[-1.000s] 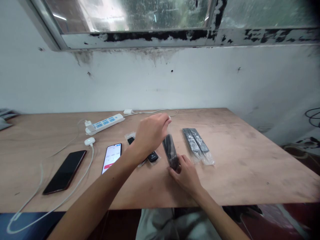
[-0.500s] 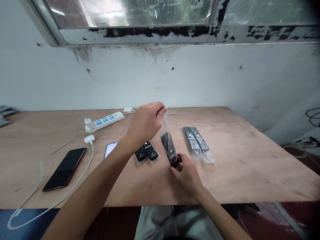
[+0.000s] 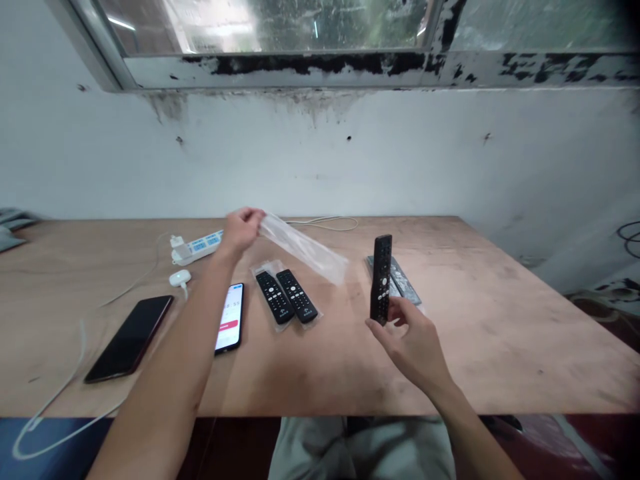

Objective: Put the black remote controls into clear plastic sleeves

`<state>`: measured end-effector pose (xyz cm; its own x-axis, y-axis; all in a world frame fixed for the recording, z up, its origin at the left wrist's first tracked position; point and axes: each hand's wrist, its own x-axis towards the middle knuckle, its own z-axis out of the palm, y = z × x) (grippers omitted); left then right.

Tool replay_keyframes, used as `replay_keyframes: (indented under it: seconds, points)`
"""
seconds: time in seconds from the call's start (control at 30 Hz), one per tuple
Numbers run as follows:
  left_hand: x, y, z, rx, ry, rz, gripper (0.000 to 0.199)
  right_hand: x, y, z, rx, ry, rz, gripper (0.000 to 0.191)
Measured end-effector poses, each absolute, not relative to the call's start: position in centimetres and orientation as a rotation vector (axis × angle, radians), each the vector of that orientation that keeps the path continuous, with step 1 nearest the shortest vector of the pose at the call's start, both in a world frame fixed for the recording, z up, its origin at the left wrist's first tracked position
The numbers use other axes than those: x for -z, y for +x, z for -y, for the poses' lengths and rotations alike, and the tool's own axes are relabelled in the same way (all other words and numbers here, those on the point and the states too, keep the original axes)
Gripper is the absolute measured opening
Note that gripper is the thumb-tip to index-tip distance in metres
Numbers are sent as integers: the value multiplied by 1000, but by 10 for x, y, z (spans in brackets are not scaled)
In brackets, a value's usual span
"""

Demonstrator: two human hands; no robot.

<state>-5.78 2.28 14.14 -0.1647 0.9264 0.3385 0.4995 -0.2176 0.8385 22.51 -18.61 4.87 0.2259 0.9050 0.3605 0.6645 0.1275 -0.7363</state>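
Observation:
My left hand [image 3: 243,228] pinches one end of a clear plastic bag [image 3: 305,248], which stretches out to the right above the table and looks empty. In my right hand [image 3: 413,340] a black remote control [image 3: 381,280] stands nearly upright, gripped at its lower end, its buttons showing. Between my hands, two bagged remotes [image 3: 287,295] lie side by side on the table, buttons up. Behind the held remote lie more plastic-wrapped remotes [image 3: 404,280], partly hidden by it and my right hand.
A lit phone [image 3: 231,319] lies beside my left forearm, and a dark phone [image 3: 130,339] farther left. A white power strip [image 3: 197,248], a charger [image 3: 180,278] and loose white cables are on the left of the wooden table [image 3: 490,347]. A wall and window rise behind.
The remote has come out of its plastic bag. My left hand has moved left with the bag, and my right hand has moved right and up with the bare remote.

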Motion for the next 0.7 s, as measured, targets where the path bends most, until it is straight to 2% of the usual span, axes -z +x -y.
replay_keyframes:
  seconds: [0.07,0.23,0.43,0.7]
  points:
    - [-111,-43,-25,-1008,1906,-1595,27,-54,221,186,-338,-1601,1531,31]
    - [-59,-19,-24,-773,2055,-1547,28,-56,204,180,-373,-1642,1660,25]
    - [-41,-14,-21,-600,2191,-1548,28,-48,190,172,-424,-1722,1784,16]
    - [-25,-15,-22,-461,2244,-1618,28,-40,179,162,-425,-1909,1948,14]
